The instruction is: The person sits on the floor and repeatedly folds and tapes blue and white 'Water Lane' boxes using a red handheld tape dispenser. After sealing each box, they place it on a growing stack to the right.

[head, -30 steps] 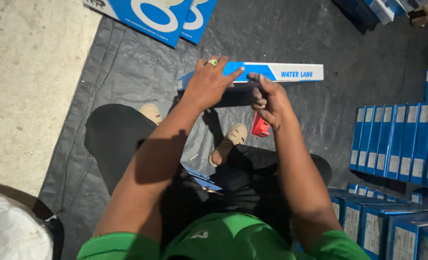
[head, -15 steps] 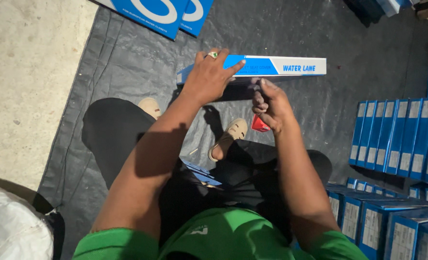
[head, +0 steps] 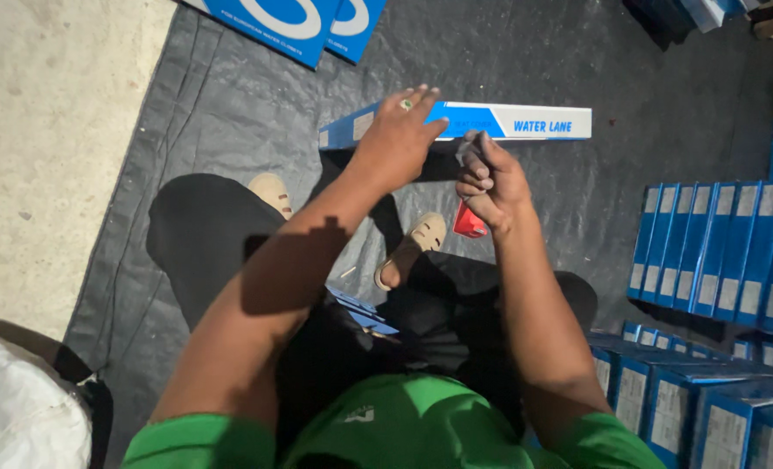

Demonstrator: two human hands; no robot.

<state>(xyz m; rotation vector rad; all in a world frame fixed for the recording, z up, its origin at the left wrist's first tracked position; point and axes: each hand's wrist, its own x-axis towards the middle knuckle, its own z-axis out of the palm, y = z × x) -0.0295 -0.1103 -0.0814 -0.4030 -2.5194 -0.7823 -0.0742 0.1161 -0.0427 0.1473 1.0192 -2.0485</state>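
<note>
Left hand (head: 397, 139) is spread flat, palm down, on the left half of the long box (head: 525, 122), so it's the nearer one. The box lies crosswise just ahead of both hands on the grey tarp (head: 230, 113), long axis left to right, blue and white, thin. Right hand (head: 489, 181) is curled shut on a red tool (head: 468, 222), just short of the box.

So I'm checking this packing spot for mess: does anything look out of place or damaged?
Mostly tidy. The boxes at right stand in a neat row. The long blue-and-white box under the left hand looks intact. The only strays are small blue pieces lying loose on the person's lap.
</note>
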